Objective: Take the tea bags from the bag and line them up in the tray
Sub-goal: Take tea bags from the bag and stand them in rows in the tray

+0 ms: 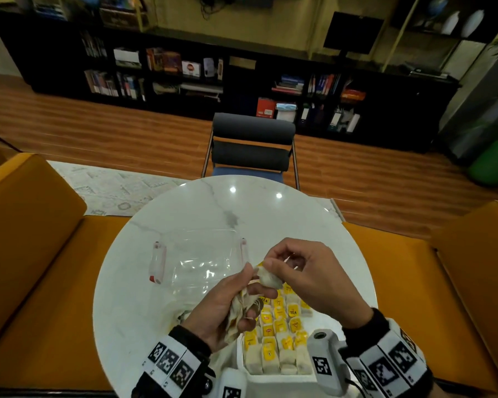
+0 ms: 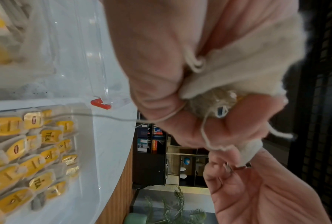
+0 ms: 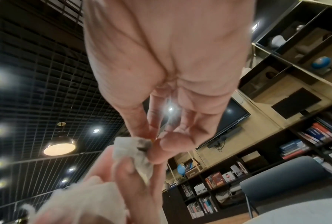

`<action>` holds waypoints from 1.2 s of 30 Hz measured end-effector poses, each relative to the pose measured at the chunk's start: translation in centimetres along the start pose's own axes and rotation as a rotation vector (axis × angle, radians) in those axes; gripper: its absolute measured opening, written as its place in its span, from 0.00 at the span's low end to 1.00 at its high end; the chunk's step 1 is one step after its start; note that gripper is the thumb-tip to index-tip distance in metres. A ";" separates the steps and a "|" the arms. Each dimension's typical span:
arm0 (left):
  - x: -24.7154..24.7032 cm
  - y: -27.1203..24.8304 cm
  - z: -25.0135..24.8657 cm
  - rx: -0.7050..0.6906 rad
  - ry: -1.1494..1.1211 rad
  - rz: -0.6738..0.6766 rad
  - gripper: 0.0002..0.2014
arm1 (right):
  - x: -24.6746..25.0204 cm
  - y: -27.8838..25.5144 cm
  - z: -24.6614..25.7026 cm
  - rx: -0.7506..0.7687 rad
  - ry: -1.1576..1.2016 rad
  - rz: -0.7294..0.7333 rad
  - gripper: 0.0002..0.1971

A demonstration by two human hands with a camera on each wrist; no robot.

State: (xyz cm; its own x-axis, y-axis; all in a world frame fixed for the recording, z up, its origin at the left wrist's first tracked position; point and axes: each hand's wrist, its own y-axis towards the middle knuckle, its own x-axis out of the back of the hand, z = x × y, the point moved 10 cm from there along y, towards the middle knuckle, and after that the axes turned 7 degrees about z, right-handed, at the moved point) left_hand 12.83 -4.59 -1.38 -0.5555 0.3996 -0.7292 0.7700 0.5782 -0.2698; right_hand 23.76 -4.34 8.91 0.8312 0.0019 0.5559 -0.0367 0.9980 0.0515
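My left hand (image 1: 249,294) grips a crumpled cream cloth bag (image 1: 236,310) above the table, left of the tray. My right hand (image 1: 266,267) pinches a white tea bag (image 1: 268,278) at the bag's mouth, between thumb and forefinger. The right wrist view shows that tea bag (image 3: 134,153) in my fingertips, against the left hand (image 3: 107,189). In the left wrist view the cloth bag (image 2: 238,68) bulges from my fist, with a tea bag (image 2: 209,104) and loose strings showing. The white tray (image 1: 240,359) below my hands holds several rows of yellow-tagged tea bags (image 1: 279,326).
A clear plastic lid (image 1: 204,262) with red-and-white clips (image 1: 158,262) lies on the round white marble table (image 1: 184,214), beyond my hands. A dark chair (image 1: 252,147) stands at the table's far edge. Orange sofa cushions (image 1: 35,254) flank the table on both sides.
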 end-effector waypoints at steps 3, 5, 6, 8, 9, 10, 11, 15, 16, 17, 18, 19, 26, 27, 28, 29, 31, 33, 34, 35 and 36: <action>0.5 -0.1 -0.5 -0.043 0.050 -0.045 0.11 | 0.5 -0.1 0.2 0.017 0.098 -0.061 0.05; 0.4 -0.1 -0.7 -0.048 0.061 -0.011 0.06 | 1.1 -0.2 0.5 0.029 0.171 -0.095 0.04; 0.2 -0.1 -0.8 -0.047 0.058 0.008 0.07 | 1.3 -0.3 0.6 0.033 0.201 -0.107 0.04; 0.4 0.0 -0.9 -0.046 0.055 -0.001 0.13 | 1.6 -0.4 0.7 0.048 0.254 -0.128 0.04; 0.7 0.0 -0.9 -0.051 0.051 -0.023 0.16 | 1.8 -0.5 0.6 0.058 0.289 -0.146 0.04; 0.9 0.0 -1.1 -0.057 0.053 -0.043 0.17 | 2.0 -0.5 0.5 0.071 0.325 -0.170 0.04; 1.0 0.0 -1.2 -0.065 0.055 -0.059 0.16 | 2.2 -0.7 0.5 0.086 0.353 -0.193 0.04; 1.6 0.2 -2.0 -0.121 -0.008 -0.115 0.08 | 2.7 -1.2 0.7 0.128 0.385 -0.227 0.06; 1.8 0.2 -2.4 -0.148 -0.020 -0.135 0.09 | 2.9 -1.2 0.8 0.134 0.374 -0.232 0.06; 2.1 0.2 -2.9 -0.181 -0.017 -0.166 0.10 | 3.1 -1.3 0.9 0.143 0.353 -0.235 0.06; 2.4 0.1 -3.4 -0.214 -0.002 -0.202 0.13 | 3.3 -1.3 1.1 0.152 0.320 -0.237 0.07; 2.6 -0.1 -4.1 -0.245 0.037 -0.235 0.14 | 3.5 -1.3 1.3 0.164 0.272 -0.236 0.07; -2.8 -1.5 -9.0 -0.419 0.728 -0.212 0.18 | 3.8 -1.3 3.4 0.273 -0.081 -0.215 0.08; -3.5 -1.4 -9.4 -0.431 0.822 -0.203 0.18 | 3.8 -1.3 3.8 0.296 -0.109 -0.214 0.09; -4.1 -1.3 -9.5 -0.434 0.886 -0.198 0.15 | 3.8 -1.3 4.2 0.321 -0.135 -0.211 0.09; -4.6 -1.2 -9.5 -0.439 0.922 -0.191 0.12 | 3.7 -1.3 4.6 0.346 -0.162 -0.207 0.09; -5.0 -0.8 -9.3 -0.447 0.966 -0.175 0.05 | 3.6 -1.2 5.3 0.390 -0.223 -0.199 0.08; -5.2 -0.6 -9.0 -0.436 0.982 -0.176 0.03 | 3.5 -1.2 5.7 0.413 -0.285 -0.195 0.07; -5.1 -0.6 -8.9 -0.436 0.971 -0.181 0.03 | 3.6 -1.1 5.8 0.419 -0.312 -0.197 0.06; -5.1 -0.6 -9.0 -0.442 0.952 -0.190 0.03 | 3.6 -1.2 5.9 0.427 -0.335 -0.201 0.06; -5.0 -0.7 -9.2 -0.459 0.942 -0.208 0.03 | 3.7 -1.2 6.0 0.438 -0.351 -0.205 0.06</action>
State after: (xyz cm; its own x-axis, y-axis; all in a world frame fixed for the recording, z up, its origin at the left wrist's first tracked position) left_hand 12.17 -0.41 8.23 -0.8320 0.5377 0.1365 0.5497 0.8322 0.0725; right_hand 23.52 -5.90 15.92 0.6155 -0.2834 0.7354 -0.1821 0.8568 0.4825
